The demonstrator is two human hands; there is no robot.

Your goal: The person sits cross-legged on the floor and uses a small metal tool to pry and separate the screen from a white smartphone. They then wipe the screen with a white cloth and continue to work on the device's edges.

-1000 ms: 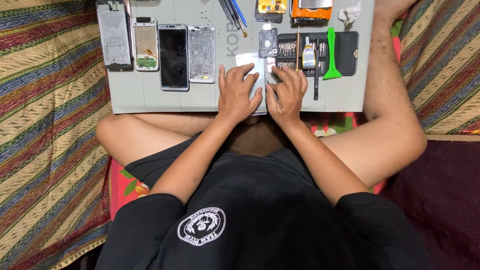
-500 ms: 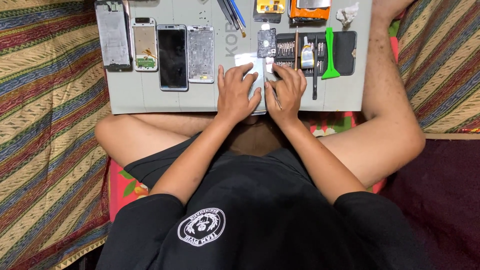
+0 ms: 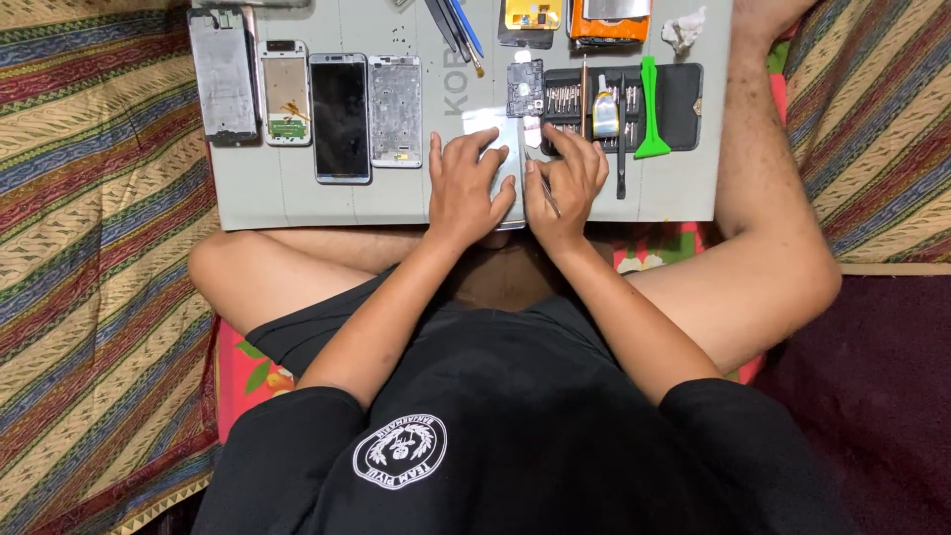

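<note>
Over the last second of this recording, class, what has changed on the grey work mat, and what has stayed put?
Very little changed. The left hand still presses on the pale phone part, and the right hand still holds a thin metal tool beside it; the fingers shifted only slightly. The row of phone parts, the black tool case and the green pry tool stayed where they were on the grey mat.

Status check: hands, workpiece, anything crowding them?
Left hand flat on the phone. Right hand grips a thin tool at its edge. Tool kit close right, not blocking.
</note>
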